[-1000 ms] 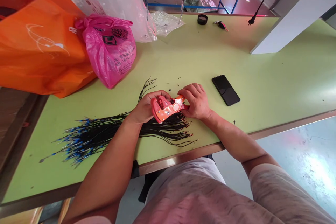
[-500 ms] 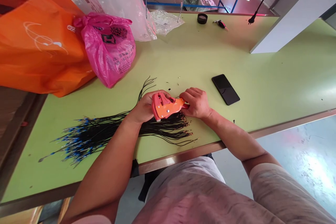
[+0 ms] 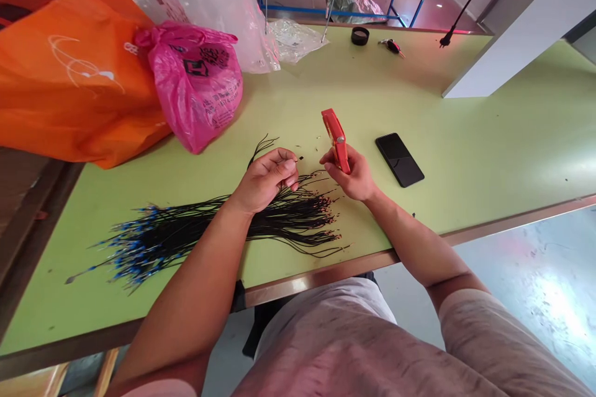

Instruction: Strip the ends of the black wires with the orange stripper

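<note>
My left hand [image 3: 269, 181] is closed in a pinch above a bundle of thin black wires [image 3: 288, 214]; a small tip of wire shows at its fingertips, the rest hidden by the hand. The bundle lies across the table, blue pieces with bare metal leads [image 3: 139, 248] at its left end and copper-coloured tips at its right. My right hand [image 3: 356, 177] is wrapped around a red and orange wire stripper [image 3: 339, 144], held upright with its head pointing away from me. The stripper stands apart from the left hand and the wires.
A black phone [image 3: 400, 159] lies right of my right hand. Orange [image 3: 93, 93] and pink [image 3: 200, 87] bags stand at the left, beside clear plastic. At the back are a black ring-shaped object [image 3: 360, 36] and keys [image 3: 392, 46]. A white panel [image 3: 488, 56] rises at the right. Small scraps dot the table.
The wire stripper has come away from the left hand and swung from lying sideways to upright, moving right with my right hand. My left hand stays near its place, still pinched.
</note>
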